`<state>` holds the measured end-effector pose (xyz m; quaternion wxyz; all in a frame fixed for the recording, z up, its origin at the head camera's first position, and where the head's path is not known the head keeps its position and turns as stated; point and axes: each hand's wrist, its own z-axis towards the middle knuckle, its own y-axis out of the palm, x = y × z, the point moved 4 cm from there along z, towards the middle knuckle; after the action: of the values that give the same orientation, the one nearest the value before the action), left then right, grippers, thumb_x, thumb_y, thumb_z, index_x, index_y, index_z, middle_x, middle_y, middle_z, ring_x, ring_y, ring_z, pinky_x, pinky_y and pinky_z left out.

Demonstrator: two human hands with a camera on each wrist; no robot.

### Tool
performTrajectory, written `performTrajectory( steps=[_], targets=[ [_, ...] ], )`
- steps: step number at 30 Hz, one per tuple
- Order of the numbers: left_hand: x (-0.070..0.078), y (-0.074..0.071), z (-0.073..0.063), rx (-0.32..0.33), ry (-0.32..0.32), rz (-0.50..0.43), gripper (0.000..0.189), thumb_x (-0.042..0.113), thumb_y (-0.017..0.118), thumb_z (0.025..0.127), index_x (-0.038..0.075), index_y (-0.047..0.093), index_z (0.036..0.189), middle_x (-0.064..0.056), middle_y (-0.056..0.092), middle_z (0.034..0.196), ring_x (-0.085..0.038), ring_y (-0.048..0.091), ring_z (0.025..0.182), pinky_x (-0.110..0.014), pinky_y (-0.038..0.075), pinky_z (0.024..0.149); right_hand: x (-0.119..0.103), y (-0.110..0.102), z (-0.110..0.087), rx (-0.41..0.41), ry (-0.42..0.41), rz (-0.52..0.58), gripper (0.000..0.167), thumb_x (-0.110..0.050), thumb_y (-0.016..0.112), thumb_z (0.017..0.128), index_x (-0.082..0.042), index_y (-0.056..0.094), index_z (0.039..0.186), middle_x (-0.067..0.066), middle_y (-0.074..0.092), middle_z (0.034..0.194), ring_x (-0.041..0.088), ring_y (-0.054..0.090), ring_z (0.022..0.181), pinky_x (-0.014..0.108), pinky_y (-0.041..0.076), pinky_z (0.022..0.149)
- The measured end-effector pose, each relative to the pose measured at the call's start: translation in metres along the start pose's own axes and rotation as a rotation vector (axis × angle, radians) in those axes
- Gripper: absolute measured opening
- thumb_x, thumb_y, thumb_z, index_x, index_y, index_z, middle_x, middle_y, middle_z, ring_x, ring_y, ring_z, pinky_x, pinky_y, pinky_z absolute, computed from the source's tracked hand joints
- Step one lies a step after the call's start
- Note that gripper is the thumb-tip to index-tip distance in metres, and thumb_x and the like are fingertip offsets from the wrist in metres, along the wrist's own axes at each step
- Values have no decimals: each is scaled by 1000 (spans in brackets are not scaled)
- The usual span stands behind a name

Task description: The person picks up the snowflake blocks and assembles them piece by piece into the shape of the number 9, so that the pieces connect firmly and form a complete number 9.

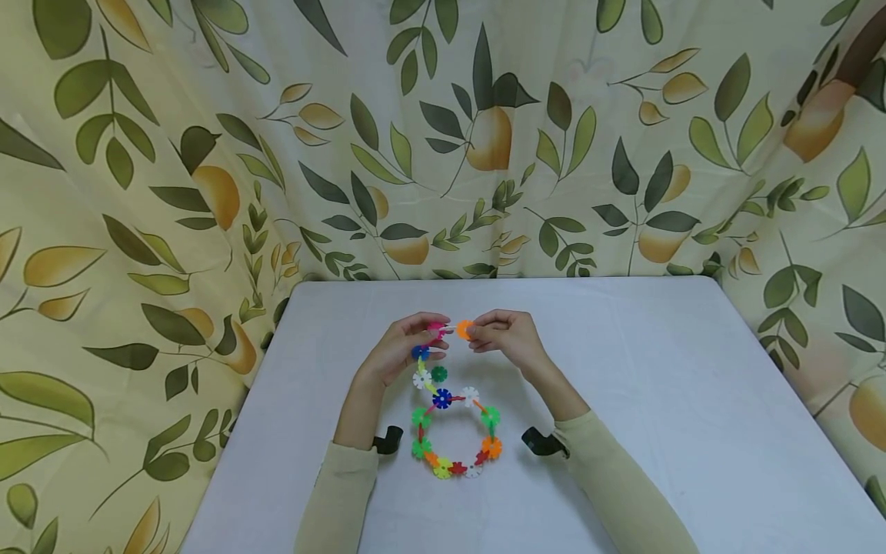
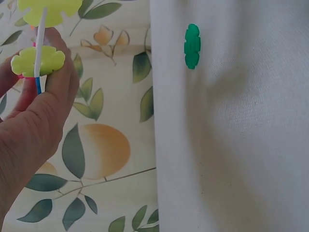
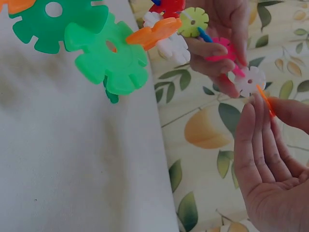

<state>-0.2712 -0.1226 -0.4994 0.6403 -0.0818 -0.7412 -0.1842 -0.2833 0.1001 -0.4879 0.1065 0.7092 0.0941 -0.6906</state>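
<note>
A chain of colourful notched plastic snowflake discs ends in a ring, whose light green disc [image 1: 491, 417] shows at its right side. My left hand [image 1: 398, 346] grips the chain's upper end near a pink disc [image 1: 436, 331]. A white disc [image 3: 250, 81] sits edge-on between the two hands. With thumb and fingers, my right hand [image 1: 511, 336] pinches an orange disc [image 1: 464, 330], whose edge meets the white one. Yellow-green discs [image 2: 38, 61] stand by the left hand in the left wrist view.
A single dark green disc [image 1: 439, 374] lies apart on the white-covered table [image 1: 623, 346], beside the chain. Leaf-and-fruit patterned curtains [image 1: 443, 138] hang around the table's back and sides. A black wrist camera mount [image 1: 543, 442] sticks out from the right sleeve, another from the left.
</note>
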Motion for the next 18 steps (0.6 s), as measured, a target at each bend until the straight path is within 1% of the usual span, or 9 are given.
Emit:
performTrajectory(
  steps=[3,7,9,10,13,16,18],
  targets=[
    [0,0,0,5,-4,4,31,12,60,106,5,64,137,-16,65,128,-29,71,104,-41,61,91,0,1,0,4,9,-1,24,-11,76,96,9,70,107,15,78,95,24,78,78,36,63,76],
    [-1,0,1,17,-13,-3,30,13,61,106,7,67,135,-17,70,126,-45,67,113,-41,60,92,-2,2,-1,-1,12,-10,26,-11,77,96,11,70,109,18,78,96,25,78,77,37,63,76],
    [-2,-1,1,22,-15,-10,30,14,62,106,6,67,135,-17,71,125,-48,67,114,-42,60,92,-3,1,-1,-9,8,-27,27,-11,77,95,12,70,109,19,77,96,25,78,77,37,63,76],
    [-2,-1,2,21,-14,-15,31,13,63,105,5,67,135,-18,72,124,-46,68,112,-41,60,92,-5,1,-1,-11,8,-37,28,-11,77,95,12,71,109,19,77,97,25,78,77,38,63,76],
    [-2,0,2,30,-10,-33,31,10,64,104,3,68,134,-18,72,121,-34,74,101,-40,60,91,-6,0,-1,-4,19,-57,26,-10,79,94,12,73,107,19,77,95,25,78,74,37,63,74],
    [-2,3,1,43,-8,-48,30,6,63,103,1,69,133,-21,71,121,-23,76,92,-39,60,90,-6,-1,-1,4,38,-64,24,-9,80,93,12,74,105,18,77,93,25,77,72,37,63,72],
    [-2,4,1,47,-6,-44,30,4,63,103,0,69,132,-24,69,124,-23,75,92,-38,60,89,-6,-2,-1,2,43,-68,24,-7,80,92,12,74,104,18,77,91,24,77,71,38,64,72]
  ],
)
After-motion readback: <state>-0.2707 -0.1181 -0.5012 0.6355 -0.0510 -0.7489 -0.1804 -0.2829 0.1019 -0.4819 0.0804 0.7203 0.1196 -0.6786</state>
